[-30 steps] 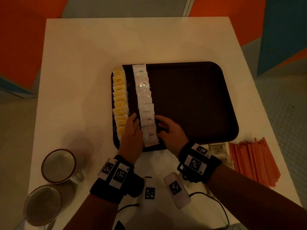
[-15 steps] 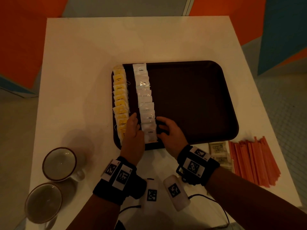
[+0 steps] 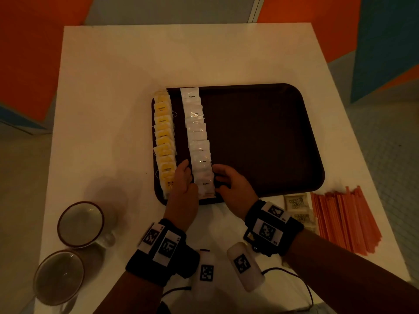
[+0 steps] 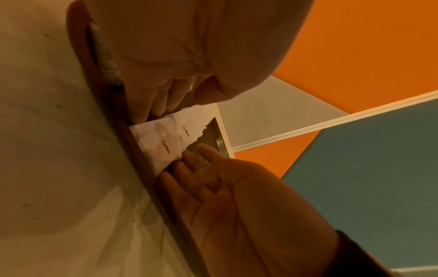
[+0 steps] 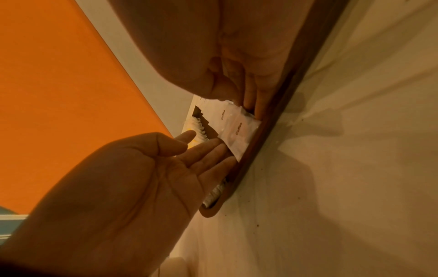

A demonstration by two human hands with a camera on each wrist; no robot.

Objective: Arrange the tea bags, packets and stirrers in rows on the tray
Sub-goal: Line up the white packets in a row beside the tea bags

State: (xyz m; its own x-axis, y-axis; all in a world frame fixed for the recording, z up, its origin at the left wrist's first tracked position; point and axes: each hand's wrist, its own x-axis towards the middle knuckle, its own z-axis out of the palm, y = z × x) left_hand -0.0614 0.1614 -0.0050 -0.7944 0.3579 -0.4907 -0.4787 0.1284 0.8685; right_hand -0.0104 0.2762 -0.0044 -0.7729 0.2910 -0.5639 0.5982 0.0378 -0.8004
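On the dark brown tray (image 3: 260,137) a row of yellow tea bags (image 3: 164,141) runs along the left rim. Beside it lies a row of white coffee packets (image 3: 197,137). My left hand (image 3: 184,177) and right hand (image 3: 229,182) flank the near end of that row. Their straight fingers touch the two side edges of the nearest packet (image 3: 205,184). The left wrist view shows that packet (image 4: 166,146) between my left fingers (image 4: 158,105) and the right hand (image 4: 213,178). The right wrist view shows the left hand (image 5: 166,159) flat beside the packet (image 5: 239,131). Neither hand holds anything.
Orange stirrers (image 3: 344,220) lie in a pile on the white table right of the tray, with brown sugar packets (image 3: 295,201) next to them. Two cups (image 3: 80,223) (image 3: 57,277) stand at the near left. The right part of the tray is bare.
The nearest white packets have shifted a little and lie straighter in line with the row. Both hands stayed at its near end, barely moving.
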